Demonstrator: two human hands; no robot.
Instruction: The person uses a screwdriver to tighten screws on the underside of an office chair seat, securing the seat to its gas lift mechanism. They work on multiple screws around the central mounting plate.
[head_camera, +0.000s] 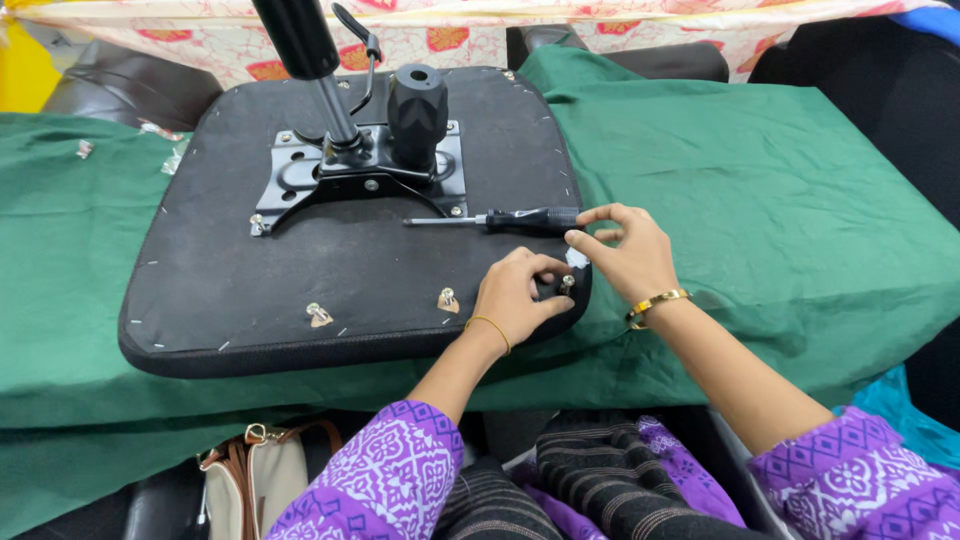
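Bright even light, soft shadows under both hands, slight sheen on metal plate (365, 170) above left hand (515, 300), sharp focus, mild wide-angle bending at edges

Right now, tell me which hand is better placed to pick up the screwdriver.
Right. The right hand sits beside the screwdriver, fingertips almost at its black handle. The left hand is lower, busy at a bolt on the seat base.
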